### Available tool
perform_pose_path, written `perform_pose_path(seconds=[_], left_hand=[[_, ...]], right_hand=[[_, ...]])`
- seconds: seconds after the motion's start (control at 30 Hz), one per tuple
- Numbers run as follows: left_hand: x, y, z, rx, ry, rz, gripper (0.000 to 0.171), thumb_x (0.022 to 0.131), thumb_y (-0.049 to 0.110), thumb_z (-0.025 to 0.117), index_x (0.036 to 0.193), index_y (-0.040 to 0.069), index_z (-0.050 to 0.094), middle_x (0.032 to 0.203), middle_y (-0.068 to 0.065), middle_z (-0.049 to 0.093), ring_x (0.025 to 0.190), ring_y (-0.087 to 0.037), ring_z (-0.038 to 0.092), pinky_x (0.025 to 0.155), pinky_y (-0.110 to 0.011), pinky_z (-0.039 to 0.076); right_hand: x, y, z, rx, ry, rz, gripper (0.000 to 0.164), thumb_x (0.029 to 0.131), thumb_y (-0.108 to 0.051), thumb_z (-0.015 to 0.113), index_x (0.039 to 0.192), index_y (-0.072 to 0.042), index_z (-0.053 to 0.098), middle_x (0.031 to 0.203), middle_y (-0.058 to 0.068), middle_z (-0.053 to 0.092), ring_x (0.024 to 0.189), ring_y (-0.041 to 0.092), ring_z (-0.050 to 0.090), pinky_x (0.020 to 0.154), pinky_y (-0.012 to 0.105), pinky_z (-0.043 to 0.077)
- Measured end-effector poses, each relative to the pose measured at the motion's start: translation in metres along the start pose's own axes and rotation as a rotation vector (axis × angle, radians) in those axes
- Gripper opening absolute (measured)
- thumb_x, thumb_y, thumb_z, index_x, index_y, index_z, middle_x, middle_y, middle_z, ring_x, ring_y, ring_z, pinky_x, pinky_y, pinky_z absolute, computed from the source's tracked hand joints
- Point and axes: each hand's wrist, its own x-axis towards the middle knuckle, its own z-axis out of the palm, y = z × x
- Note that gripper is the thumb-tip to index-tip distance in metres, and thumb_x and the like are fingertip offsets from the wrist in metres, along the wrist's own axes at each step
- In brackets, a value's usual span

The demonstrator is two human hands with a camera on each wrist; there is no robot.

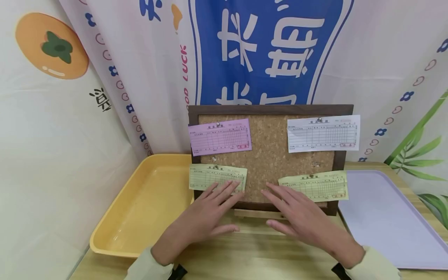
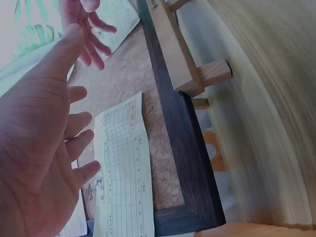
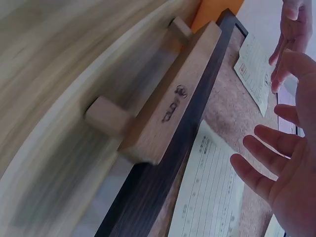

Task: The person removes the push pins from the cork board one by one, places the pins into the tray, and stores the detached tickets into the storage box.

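Left hand (image 1: 210, 217): empty, fingers outstretched; green slip (image 1: 203, 177) lay crosswise just behind, leftward.
Right hand (image 1: 302, 216): likewise empty, outstretched; other green slip (image 1: 323, 186) lay crosswise behind, rightward.

Bare left hand (image 1: 211, 216), bare right hand (image 1: 303, 217), 2 plain cream sleeves (image 1: 148, 267), 2 small black pieces (image 1: 178, 272) beside them

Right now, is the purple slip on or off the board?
On: the purple slip hangs from a pin on the corkboard.
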Motion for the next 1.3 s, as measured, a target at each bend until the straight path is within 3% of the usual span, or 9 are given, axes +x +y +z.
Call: perform_pose_path(seconds=[0.33,0.53,0.7,0.93,1.1,1.3], left_hand=[[-0.004,-0.012,-0.004,-0.043,0.283,-0.045,0.063,0.094,0.031,0.076,0.146,0.003,0.055,0.148,-0.016,0.055,0.133,-0.032,0.054,0.105,-0.049,0.047],[-0.002,-0.014,-0.004,-0.063,0.4,-0.171,0.052,0.089,0.021,0.081,0.136,0.003,0.064,0.135,-0.014,0.065,0.115,-0.029,0.067,0.089,-0.043,0.057],[0.002,-0.013,-0.005,-0.108,0.47,-0.305,0.046,0.089,0.015,0.082,0.13,0.004,0.066,0.127,-0.012,0.068,0.104,-0.027,0.07,0.075,-0.037,0.06],[0.012,-0.014,-0.003,-0.175,0.572,-0.448,0.043,0.088,0.008,0.081,0.128,0.001,0.066,0.115,-0.014,0.071,0.087,-0.025,0.071,0.062,-0.034,0.057],[0.018,-0.016,0.003,-0.183,0.634,-0.504,0.037,0.088,0.008,0.081,0.122,-0.001,0.068,0.11,-0.014,0.072,0.084,-0.026,0.071,0.063,-0.036,0.058],[0.024,-0.02,0.005,-0.151,0.656,-0.544,0.03,0.089,0.008,0.08,0.116,0.001,0.071,0.1,-0.011,0.071,0.075,-0.022,0.067,0.059,-0.036,0.055]], right_hand=[[0.022,-0.003,0.007,0.081,0.049,0.023,0.069,0.098,-0.038,0.07,0.154,-0.008,0.045,0.155,0.014,0.046,0.134,0.031,0.052,0.104,0.054,0.046],[0.032,-0.007,0.01,0.218,0.027,0.123,0.065,0.101,-0.039,0.066,0.155,-0.012,0.045,0.154,0.009,0.049,0.135,0.028,0.051,0.104,0.053,0.046],[0.042,-0.01,0.013,0.407,0.035,0.225,0.061,0.101,-0.03,0.069,0.154,-0.01,0.046,0.147,0.007,0.055,0.124,0.025,0.059,0.099,0.047,0.051],[0.051,-0.01,0.02,0.682,0.083,0.29,0.055,0.098,-0.01,0.071,0.149,-0.002,0.05,0.134,0.011,0.063,0.1,0.017,0.065,0.077,0.032,0.058],[0.054,-0.011,0.021,0.786,0.102,0.373,0.051,0.099,-0.009,0.069,0.147,-0.003,0.052,0.132,0.011,0.064,0.099,0.018,0.065,0.078,0.032,0.057],[0.058,-0.011,0.023,0.881,0.106,0.46,0.046,0.1,-0.007,0.067,0.145,-0.005,0.055,0.133,0.009,0.065,0.101,0.021,0.065,0.081,0.033,0.057]])
